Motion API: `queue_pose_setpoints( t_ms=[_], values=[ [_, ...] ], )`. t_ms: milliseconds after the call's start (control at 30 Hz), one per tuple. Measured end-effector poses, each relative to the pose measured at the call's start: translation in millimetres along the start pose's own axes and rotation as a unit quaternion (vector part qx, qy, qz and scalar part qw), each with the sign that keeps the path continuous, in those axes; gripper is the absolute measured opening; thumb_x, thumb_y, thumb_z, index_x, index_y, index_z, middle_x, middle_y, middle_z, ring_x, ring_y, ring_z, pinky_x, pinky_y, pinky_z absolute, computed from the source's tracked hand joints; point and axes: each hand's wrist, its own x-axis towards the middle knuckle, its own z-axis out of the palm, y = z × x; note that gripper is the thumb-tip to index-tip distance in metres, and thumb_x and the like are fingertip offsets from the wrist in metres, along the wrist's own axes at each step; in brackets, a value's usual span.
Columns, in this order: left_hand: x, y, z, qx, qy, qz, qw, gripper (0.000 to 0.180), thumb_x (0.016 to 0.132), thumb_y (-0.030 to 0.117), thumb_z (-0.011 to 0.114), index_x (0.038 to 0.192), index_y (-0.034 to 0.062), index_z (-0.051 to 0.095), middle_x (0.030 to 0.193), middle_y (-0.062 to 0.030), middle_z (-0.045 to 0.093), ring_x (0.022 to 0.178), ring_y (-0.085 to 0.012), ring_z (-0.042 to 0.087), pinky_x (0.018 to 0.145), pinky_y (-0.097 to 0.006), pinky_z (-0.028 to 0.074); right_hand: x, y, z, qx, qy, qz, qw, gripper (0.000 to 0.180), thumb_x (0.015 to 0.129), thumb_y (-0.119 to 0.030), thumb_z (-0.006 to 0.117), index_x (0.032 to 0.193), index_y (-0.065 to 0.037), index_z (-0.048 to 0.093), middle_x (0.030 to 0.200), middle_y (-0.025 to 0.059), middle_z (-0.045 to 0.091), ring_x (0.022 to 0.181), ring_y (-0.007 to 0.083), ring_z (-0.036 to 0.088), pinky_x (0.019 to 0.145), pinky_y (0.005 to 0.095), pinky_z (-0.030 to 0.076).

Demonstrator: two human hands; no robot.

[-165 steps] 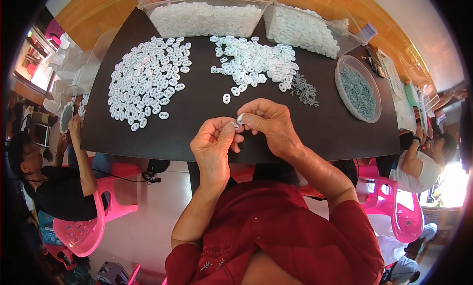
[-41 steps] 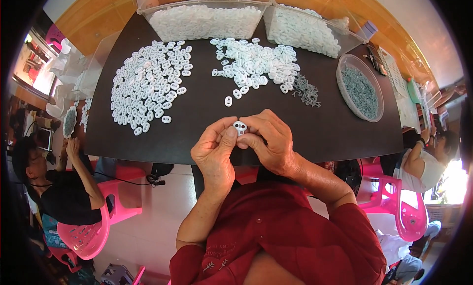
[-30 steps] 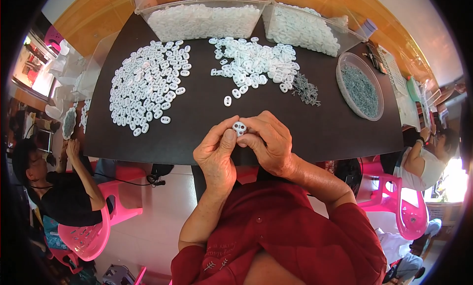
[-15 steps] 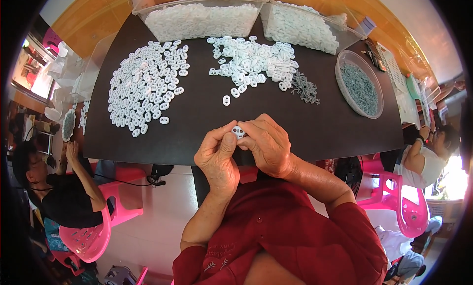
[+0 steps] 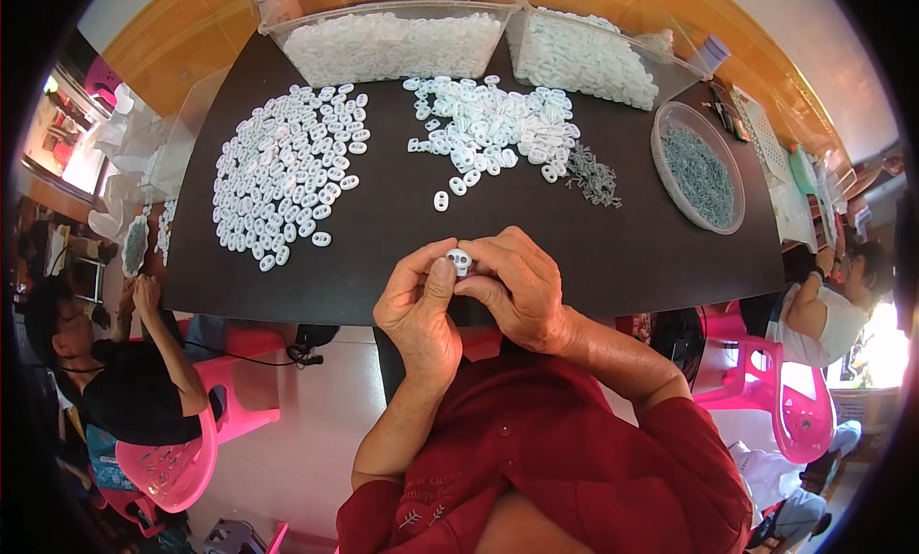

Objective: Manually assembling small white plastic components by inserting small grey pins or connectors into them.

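Observation:
My left hand (image 5: 417, 310) and my right hand (image 5: 517, 288) meet above the near edge of the dark table (image 5: 383, 267). Together they pinch one small white plastic piece (image 5: 459, 260) with two holes, thumbs and fingertips closed around it. On the table's left lies a spread of similar white pieces (image 5: 287, 171). A second heap of white pieces (image 5: 488, 128) lies at the centre, with one loose piece (image 5: 441, 201) nearer to me. A little pile of small grey metal parts (image 5: 592, 176) sits to the right of that heap.
Two clear bins of white pieces (image 5: 392, 46) (image 5: 584, 61) stand at the far edge. A round clear tub of grey parts (image 5: 697, 176) is at the right. Seated people on pink chairs flank the table, one at left (image 5: 105, 382), one at right (image 5: 814, 315).
My hands have stayed together on the white piece, shifting slightly lower toward the table's near edge and turning it between the fingers. The piles have not changed.

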Motion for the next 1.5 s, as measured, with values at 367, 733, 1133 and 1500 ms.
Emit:
queue_pose_setpoints(
  t_ms=[367,733,1133,1500],
  values=[
    [-3.7,-1.2,-0.9,0.061,-0.021,0.051,0.997,0.021,0.091,0.008,0.056,0.105,-0.0062,0.062,0.092,-0.0059,0.062,0.082,-0.0094,0.055,0.075,-0.021,0.044,1.6,-3.5,-1.3,-0.030,-0.011,-0.036,0.999,0.027,0.073,-0.001,0.068,0.099,0.003,0.059,0.085,0.0093,0.062,0.066,0.0196,0.055,0.058,0.0294,0.045],
    [-10.3,-3.5,0.4,0.023,-0.013,0.062,0.998,0.024,0.091,0.011,0.056,0.108,-0.0058,0.060,0.098,-0.0069,0.060,0.085,-0.0103,0.054,0.079,-0.023,0.044,0.4,-4.0,3.3,-0.021,0.031,-0.069,0.997,0.027,0.068,-0.001,0.069,0.093,0.004,0.059,0.085,0.0123,0.059,0.066,0.0244,0.053,0.055,0.0311,0.045],
    [-14.9,-8.3,3.2,0.056,-0.032,0.124,0.990,0.019,0.093,0.011,0.054,0.103,-0.0048,0.060,0.089,-0.0021,0.055,0.080,-0.0068,0.049,0.075,-0.021,0.042,-6.2,0.8,6.9,-0.005,0.049,-0.083,0.995,0.031,0.068,0.001,0.068,0.096,0.005,0.057,0.081,0.0119,0.056,0.062,0.0230,0.051,0.050,0.0306,0.043],
    [-13.0,-19.1,5.9,0.166,0.013,0.210,0.963,0.020,0.095,0.014,0.051,0.100,-0.0034,0.059,0.076,-0.0017,0.052,0.065,-0.0069,0.044,0.057,-0.020,0.038,-12.0,-0.9,9.9,-0.036,0.052,-0.072,0.995,0.019,0.080,0.002,0.062,0.097,0.005,0.055,0.078,0.0102,0.057,0.060,0.0207,0.052,0.051,0.0303,0.041]
  ],
)
